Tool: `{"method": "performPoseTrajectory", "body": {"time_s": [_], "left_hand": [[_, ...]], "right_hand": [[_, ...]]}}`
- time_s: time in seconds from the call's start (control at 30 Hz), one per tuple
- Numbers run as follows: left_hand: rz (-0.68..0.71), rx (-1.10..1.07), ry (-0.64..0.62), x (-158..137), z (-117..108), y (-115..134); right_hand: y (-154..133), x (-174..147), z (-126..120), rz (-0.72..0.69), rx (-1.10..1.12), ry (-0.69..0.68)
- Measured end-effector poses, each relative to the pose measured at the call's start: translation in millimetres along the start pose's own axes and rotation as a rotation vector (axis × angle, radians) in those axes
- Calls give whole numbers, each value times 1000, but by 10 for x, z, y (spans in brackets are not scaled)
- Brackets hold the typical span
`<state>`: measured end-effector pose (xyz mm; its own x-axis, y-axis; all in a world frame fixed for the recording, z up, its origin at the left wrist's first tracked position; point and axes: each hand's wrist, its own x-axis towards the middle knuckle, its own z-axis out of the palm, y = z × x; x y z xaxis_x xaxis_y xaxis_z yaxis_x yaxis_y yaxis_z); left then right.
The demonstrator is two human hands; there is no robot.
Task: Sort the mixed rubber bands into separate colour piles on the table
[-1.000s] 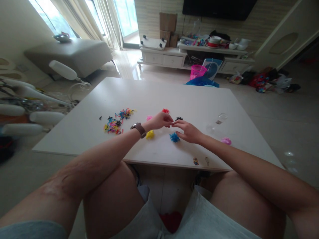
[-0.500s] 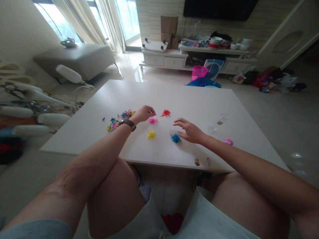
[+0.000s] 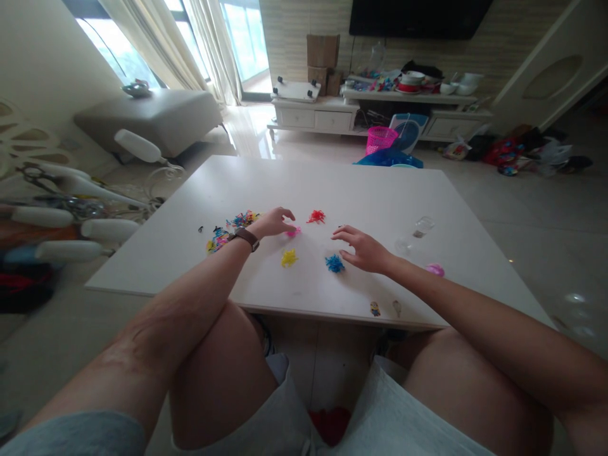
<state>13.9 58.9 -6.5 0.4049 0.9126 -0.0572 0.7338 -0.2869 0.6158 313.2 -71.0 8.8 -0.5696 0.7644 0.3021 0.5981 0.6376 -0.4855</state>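
My left hand (image 3: 276,221), with a brown-strapped watch at the wrist, hovers beside a pile of small pink strip-like pieces (image 3: 293,232), partly covering it. Its thumb and fingers are apart, and nothing shows between them. Left of that wrist lies a mixed multicoloured heap (image 3: 219,239) of similar pieces. My right hand (image 3: 365,251) is open, fingers spread, just above and right of a blue pile (image 3: 334,263). A red pile (image 3: 316,216) lies farther back between the hands, a yellow pile (image 3: 289,257) nearer me.
On the white table (image 3: 304,183), a clear plastic container (image 3: 424,227) and a pink object (image 3: 434,270) lie at right. A small yellow-and-blue figure piece (image 3: 375,308) and a pale tag-like piece (image 3: 397,308) sit near the front edge. White-padded chairs (image 3: 109,229) stand at left.
My left hand's fingers have parted from a pinch, and the hand has shifted slightly toward the pink pile. The right hand has stayed nearly still.
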Motion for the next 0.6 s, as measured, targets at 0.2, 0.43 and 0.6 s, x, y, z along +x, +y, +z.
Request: {"method": "performPoseTrajectory", "body": {"time_s": [0.2, 0.43, 0.6], "left_hand": [[129, 205, -79, 53, 231, 80], [103, 312, -138, 67, 202, 89], [105, 267, -185, 70, 105, 75]], "right_hand": [[-3, 12, 22, 2, 5, -17], [16, -5, 30, -5, -3, -48], [-4, -8, 9, 13, 2, -55]]}}
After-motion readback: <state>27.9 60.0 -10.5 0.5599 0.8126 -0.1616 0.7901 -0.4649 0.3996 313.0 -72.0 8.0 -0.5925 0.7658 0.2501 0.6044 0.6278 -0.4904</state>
